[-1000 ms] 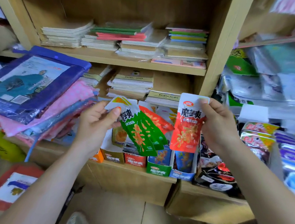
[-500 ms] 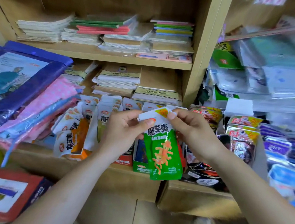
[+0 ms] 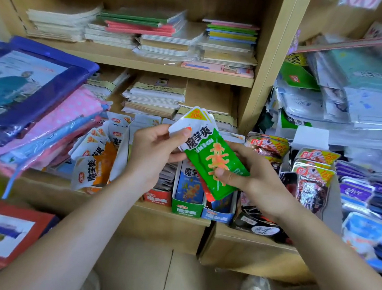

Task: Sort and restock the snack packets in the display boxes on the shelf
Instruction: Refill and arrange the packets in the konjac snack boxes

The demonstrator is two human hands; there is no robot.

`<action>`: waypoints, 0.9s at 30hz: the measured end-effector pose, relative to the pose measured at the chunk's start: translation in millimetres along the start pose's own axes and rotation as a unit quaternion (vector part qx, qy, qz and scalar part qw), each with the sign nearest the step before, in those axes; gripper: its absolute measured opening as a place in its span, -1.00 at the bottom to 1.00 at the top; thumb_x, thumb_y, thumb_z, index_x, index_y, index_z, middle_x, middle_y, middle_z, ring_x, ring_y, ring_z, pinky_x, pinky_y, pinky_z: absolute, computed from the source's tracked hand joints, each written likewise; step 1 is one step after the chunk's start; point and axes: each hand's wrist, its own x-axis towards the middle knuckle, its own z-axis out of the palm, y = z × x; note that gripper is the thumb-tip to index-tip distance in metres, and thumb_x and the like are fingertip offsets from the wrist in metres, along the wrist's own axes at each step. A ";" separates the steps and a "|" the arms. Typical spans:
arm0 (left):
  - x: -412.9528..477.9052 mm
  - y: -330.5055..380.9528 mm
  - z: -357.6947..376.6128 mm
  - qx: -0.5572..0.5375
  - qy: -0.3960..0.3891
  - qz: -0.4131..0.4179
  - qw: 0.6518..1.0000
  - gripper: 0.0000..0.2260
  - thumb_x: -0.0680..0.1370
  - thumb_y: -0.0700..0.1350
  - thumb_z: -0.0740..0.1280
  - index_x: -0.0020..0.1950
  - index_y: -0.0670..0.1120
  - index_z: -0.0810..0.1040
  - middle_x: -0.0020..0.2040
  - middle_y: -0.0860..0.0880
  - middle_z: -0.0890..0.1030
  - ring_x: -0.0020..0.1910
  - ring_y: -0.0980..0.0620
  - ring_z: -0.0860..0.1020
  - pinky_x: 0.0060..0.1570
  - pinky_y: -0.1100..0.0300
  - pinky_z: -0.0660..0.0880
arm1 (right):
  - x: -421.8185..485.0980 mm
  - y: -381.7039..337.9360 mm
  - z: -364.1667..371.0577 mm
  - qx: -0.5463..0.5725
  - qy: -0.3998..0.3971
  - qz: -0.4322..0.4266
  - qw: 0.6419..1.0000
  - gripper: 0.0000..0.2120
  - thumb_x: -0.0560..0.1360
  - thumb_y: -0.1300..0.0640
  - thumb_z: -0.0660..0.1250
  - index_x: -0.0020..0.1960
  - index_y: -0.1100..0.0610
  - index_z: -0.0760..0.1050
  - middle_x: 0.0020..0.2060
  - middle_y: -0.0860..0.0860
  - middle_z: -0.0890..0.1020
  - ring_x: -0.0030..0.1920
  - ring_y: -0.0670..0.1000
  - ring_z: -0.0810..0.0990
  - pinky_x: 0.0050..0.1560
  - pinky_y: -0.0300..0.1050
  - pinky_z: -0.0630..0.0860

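both hands are on a little stack of green snack packets (image 3: 214, 160), held up in the air just in front of the display boxes (image 3: 187, 207) at the near edge of the low shelf (image 3: 175, 214). the stack sits tilted: its long axis runs from far-left to near-right, white header end up and left, green bottom end down over the green and blue boxes.

the front packet is white on top with a yellow 20% tab, black characters across the middle, then bright green with an orange skewer-looking picture. a red edge (image 3: 207, 190) peeks out behind the bottom, probably another packet, hard to say. can't tell how many are in the stack either.

left hand (image 3: 153, 151) pinches the white top, thumb (image 3: 184, 130) pressed on the front and fingers curled behind. right hand (image 3: 252, 172) grips the lower green part, thumb (image 3: 226, 174) flat on the front, fingers wrapped round the back.

orange packets (image 3: 94, 167) flop out of a box off to the left.
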 end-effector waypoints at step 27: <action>42.8 -33.9 -63.9 0.500 -0.013 0.193 0.844 -0.57 0.43 -0.01 0.58 0.24 0.07 0.52 0.21 0.16 0.50 -0.09 0.21 0.50 -0.07 0.20 0.40 | 30.0 23.1 13.2 0.155 0.169 0.115 0.966 -0.64 0.55 0.25 0.41 0.32 0.11 0.48 0.12 0.08 0.71 0.08 0.11 0.72 0.14 0.25 0.61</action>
